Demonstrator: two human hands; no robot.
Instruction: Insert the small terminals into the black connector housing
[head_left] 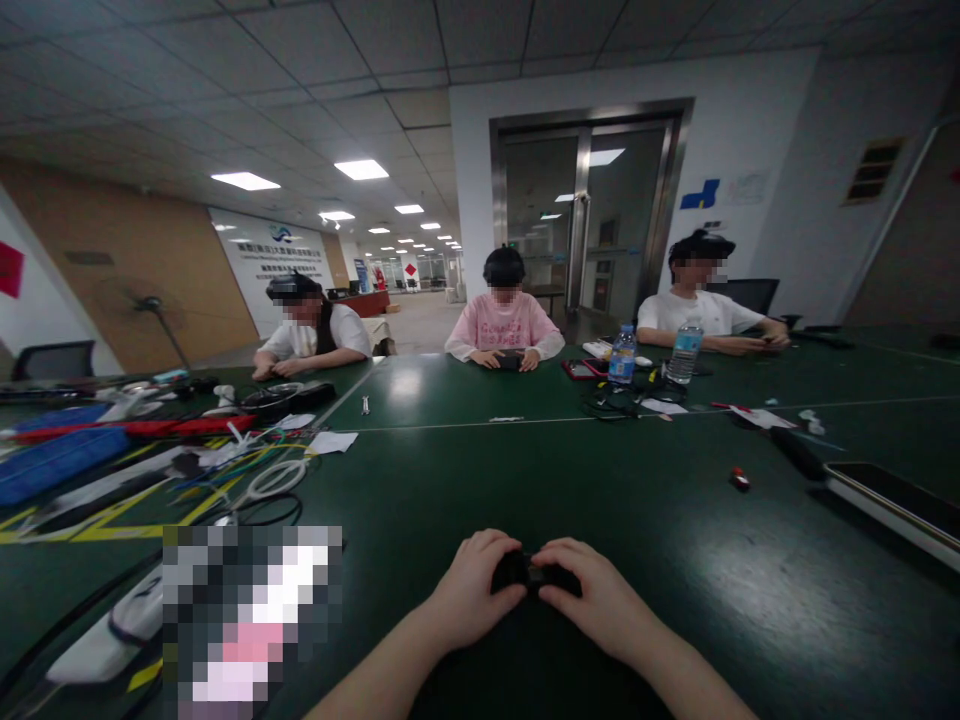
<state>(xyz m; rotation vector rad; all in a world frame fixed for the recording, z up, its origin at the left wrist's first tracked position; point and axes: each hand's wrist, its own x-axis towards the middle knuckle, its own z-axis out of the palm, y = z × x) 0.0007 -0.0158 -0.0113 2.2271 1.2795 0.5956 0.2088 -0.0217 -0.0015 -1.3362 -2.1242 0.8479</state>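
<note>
Low in the middle of the head view, both my hands close around a small black object (534,573) just above or on the green table; I cannot tell which. My left hand (476,578) grips its left end, thumb below and fingers curled over the top. On the right end, my right hand (589,590) pinches it the same way. Most of the object is hidden by my fingers, and its kind does not show.
The green table (420,480) carries cables (277,480), a blue tray (64,465) and a white power strip (105,640) at left. At right are two bottles (622,355), a small red item (739,479) and a phone-like slab (896,500). Three people sit opposite.
</note>
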